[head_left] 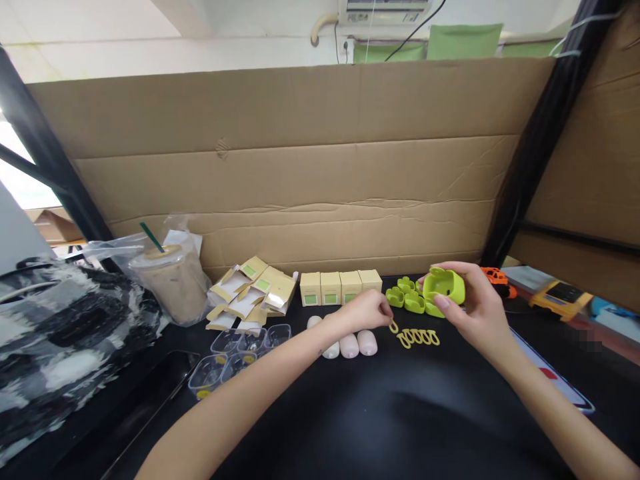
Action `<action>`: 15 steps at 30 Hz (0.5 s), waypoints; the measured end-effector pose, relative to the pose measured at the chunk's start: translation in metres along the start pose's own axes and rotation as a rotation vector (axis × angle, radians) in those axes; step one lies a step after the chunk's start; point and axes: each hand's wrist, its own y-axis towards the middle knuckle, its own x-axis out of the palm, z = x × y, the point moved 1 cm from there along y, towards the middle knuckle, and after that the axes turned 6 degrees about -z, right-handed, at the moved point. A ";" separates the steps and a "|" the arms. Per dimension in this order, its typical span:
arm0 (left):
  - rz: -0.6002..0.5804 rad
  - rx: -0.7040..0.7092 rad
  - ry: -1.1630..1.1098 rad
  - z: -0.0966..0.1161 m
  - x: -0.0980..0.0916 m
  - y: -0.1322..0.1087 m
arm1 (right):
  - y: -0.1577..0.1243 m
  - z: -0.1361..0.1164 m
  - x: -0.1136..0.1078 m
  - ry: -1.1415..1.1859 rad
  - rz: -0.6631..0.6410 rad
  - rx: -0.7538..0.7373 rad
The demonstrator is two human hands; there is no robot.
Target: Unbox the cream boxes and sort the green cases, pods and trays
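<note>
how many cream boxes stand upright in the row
4, side by side: the left-end box, the second box, the third box and the right-end box, which the left hand partly covers. Any behind them would be hidden.

Honestly can't read a single word from where I'm standing. The little boxes [331,282] have green labels [311,300] and the flat cartons [267,285] have green patches, but any print's too small. Same deal with the yellow stickers [203,394] on the clear cups [205,375]. Markings on the AC [385,8] are just a blur.
</note>
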 end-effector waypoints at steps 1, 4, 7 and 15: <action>-0.043 -0.010 0.046 0.000 0.002 0.000 | -0.001 0.000 0.000 -0.013 -0.008 -0.002; -0.118 -0.048 0.152 0.001 0.007 -0.001 | -0.001 0.000 0.002 -0.051 -0.035 -0.008; -0.127 -0.073 0.215 0.003 0.013 0.001 | -0.002 -0.001 0.005 -0.089 -0.075 -0.018; -0.046 -0.055 0.268 0.005 0.018 0.007 | -0.004 -0.006 0.014 -0.132 -0.150 -0.014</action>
